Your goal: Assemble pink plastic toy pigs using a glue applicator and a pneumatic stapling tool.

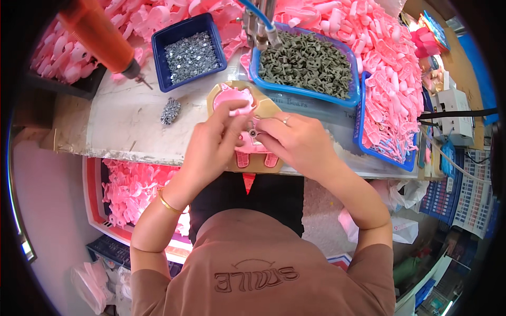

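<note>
A pink plastic toy shell [230, 96] with a rounded head and two feet lies in a tan holding block [274, 161] at the table's near edge. My left hand [215, 138] bends over its left side, thumb and fingers curled close together at the middle; what they pinch is hidden. From the right, my right hand [298, 138] reaches in with thumb and forefinger pinched at a small round grey part [253, 133] on the shell. Left of the block rests a small heap of screws [170, 111]. A red-orange power screwdriver [100, 37] hangs at the upper left, bit pointing down.
Behind the block stand a dark blue tray of small metal pieces [159, 66] and a blue tub of grey-green parts [354, 87]. Pink parts [337, 18] pile up at the back and fill a blue bin [360, 126] at right. A metal tool with a blue hose [259, 26] hangs above.
</note>
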A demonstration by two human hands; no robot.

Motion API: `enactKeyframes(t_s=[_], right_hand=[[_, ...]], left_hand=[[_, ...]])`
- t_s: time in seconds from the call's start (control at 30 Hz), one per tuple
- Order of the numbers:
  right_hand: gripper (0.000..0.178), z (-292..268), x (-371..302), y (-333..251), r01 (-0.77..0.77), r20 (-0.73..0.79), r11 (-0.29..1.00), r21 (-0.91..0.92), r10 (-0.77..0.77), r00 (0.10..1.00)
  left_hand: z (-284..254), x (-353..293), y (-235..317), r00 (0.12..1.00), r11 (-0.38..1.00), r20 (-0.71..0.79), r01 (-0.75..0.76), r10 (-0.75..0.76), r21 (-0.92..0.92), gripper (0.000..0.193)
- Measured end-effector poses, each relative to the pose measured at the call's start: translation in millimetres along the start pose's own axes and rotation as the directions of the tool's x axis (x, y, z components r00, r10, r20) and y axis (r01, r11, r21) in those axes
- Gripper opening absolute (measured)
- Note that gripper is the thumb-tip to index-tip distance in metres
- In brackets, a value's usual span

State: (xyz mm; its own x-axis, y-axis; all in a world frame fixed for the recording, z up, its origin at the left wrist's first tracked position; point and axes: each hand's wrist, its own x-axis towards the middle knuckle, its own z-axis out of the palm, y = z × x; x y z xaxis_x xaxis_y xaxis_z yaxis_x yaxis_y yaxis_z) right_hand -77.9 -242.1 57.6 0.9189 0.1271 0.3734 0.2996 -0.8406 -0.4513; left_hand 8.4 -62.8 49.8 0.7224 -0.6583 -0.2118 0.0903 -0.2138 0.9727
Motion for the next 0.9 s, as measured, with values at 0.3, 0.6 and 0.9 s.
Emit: enactKeyframes(t_s=[0.3,0.6,0.9], right_hand=[[0.007,35,12,6,0.064,0.146,0.992,-0.113,-0.048,0.988],[0.014,30,27,12,0.075,0.316,0.996,-0.044,-0.057,0.947],[0.011,29,33,12,0.019,0.436,1.000,0.003,-0.019,0.900]], left_hand=[[-28,-11,-20,0.828,0.712,-0.145,-0.358,0.541,0.604,0.017],[-28,-8,-32,0.722,0.382,0.220,-0.569,0.656,0.728,0.021],[-27,-15,-36,0.728,0.131,0.409,-0.560,0.551,0.818,0.031]])
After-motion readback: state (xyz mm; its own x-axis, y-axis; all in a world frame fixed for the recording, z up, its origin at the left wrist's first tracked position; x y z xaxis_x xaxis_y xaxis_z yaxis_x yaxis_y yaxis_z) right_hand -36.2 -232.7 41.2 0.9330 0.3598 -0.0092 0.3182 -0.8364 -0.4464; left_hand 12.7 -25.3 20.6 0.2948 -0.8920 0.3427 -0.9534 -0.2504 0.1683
